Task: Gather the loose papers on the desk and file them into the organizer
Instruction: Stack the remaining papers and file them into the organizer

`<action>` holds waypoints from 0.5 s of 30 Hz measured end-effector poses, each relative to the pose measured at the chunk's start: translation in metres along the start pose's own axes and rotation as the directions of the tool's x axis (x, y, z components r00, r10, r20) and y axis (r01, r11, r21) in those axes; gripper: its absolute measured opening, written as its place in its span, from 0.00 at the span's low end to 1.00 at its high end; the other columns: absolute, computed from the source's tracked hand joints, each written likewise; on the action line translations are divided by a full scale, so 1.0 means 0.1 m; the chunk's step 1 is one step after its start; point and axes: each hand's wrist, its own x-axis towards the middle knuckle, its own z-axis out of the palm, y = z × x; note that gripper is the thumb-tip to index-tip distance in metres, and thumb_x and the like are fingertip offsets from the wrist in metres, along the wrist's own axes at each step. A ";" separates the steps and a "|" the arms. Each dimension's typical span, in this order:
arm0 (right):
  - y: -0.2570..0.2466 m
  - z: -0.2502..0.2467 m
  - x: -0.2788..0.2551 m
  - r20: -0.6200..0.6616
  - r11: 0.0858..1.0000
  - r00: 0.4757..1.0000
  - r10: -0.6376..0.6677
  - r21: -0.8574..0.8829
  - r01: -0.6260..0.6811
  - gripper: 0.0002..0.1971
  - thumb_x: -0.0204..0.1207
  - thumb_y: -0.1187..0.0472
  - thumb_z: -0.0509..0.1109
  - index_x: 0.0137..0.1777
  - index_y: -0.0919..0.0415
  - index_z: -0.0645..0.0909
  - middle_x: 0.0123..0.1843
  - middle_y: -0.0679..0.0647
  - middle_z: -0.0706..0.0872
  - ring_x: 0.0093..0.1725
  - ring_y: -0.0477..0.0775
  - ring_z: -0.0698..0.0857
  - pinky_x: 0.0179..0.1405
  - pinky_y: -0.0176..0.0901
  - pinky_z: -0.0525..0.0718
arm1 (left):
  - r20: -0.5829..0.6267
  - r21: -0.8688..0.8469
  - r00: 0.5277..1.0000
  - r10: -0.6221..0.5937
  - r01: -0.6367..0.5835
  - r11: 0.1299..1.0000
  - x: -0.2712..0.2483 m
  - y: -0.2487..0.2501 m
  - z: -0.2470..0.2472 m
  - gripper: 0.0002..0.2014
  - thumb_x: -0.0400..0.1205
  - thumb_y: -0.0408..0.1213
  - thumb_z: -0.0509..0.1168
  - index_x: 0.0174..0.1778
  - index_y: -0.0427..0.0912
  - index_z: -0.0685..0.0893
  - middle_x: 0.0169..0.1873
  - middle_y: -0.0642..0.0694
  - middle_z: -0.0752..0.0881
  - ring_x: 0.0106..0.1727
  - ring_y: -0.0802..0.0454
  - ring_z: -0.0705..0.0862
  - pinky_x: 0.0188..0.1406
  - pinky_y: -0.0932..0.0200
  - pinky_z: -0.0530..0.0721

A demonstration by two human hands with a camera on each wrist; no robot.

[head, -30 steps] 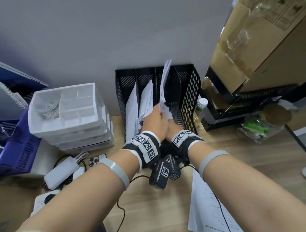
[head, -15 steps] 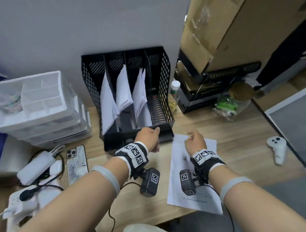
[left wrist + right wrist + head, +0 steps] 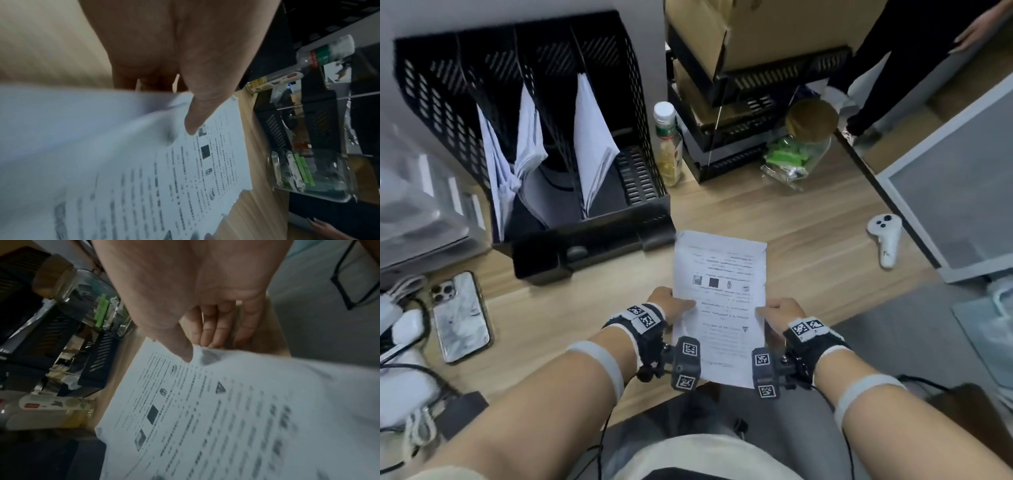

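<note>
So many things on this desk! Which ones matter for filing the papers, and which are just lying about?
Part of the job:
printed sheet, pinched by the left hand and right hand
black organizer
filed papers in its slots

Just lying about:
phone
white controller
bottle
glass jar

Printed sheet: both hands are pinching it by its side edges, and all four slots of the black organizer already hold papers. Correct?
Not quite. The head view shows the black organizer with papers in three slots; its rightmost slot is empty. The rest stands: the left hand and the right hand pinch the printed sheet by its side edges, thumbs on top in both wrist views.
</note>
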 end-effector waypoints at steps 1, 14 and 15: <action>0.01 0.01 -0.02 0.034 1.000 0.999 -0.014 0.020 0.013 0.09 0.73 0.66 0.68 0.32 0.66 0.79 0.28 0.60 0.82 0.27 0.53 0.75 0.27 0.35 0.69 | 0.000 0.030 1.000 0.020 -0.020 0.999 -0.05 0.02 0.02 0.12 0.83 0.40 0.67 0.58 0.37 0.84 0.54 0.37 0.89 0.36 0.49 0.82 0.30 0.59 0.78; -0.55 -0.74 -0.27 0.030 0.385 0.547 -0.837 -0.678 0.626 0.57 0.70 0.57 0.78 0.82 0.31 0.35 0.87 0.57 0.44 0.86 0.63 0.49 0.80 0.64 0.63 | 0.009 -0.297 0.970 0.241 -0.228 0.927 -0.27 0.51 -0.87 0.34 0.67 0.55 0.78 0.69 0.49 0.83 0.63 0.41 0.90 0.64 0.33 0.88 0.68 0.30 0.81; -0.66 -0.81 -0.29 0.067 0.306 0.508 -0.859 -0.728 0.614 0.59 0.69 0.60 0.79 0.82 0.32 0.34 0.88 0.56 0.40 0.87 0.61 0.41 0.82 0.65 0.57 | 0.022 -0.319 0.969 0.248 -0.228 0.920 -0.33 0.57 -0.93 0.31 0.70 0.51 0.78 0.69 0.47 0.83 0.63 0.40 0.90 0.63 0.32 0.88 0.68 0.29 0.81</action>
